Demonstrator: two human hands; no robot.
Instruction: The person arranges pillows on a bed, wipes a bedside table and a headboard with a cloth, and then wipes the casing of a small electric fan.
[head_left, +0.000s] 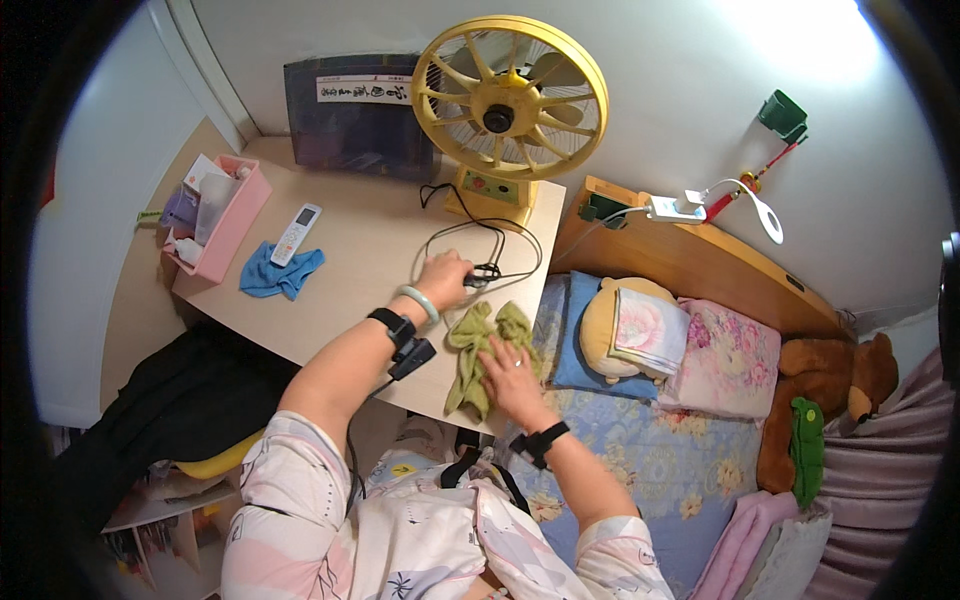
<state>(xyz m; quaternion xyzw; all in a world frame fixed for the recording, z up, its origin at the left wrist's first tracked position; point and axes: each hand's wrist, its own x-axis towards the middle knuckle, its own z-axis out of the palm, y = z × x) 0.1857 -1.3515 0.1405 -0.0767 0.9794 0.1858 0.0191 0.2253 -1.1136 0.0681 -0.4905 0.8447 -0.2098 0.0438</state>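
My left hand (445, 279), with a pale bangle at the wrist, reaches over the desk (352, 315) and has its fingers on the dark plug end of a black power cord (486, 276). The cord lies in loops in front of a yellow electric fan (510, 97). My right hand (514, 375), wearing a ring, rests with spread fingers on a crumpled green cloth (471, 352) near the desk's right edge. Farther left, a white remote control (296, 235) lies partly on a blue cloth (274, 274).
A pink storage box (238, 217) holds small items at the desk's left. Behind stands a dark flat case (360, 135). To the right are a bed with pillows (724, 356), a wooden headboard (697, 255) and a white power strip (675, 210). Black fabric (195, 405) hangs at the lower left.
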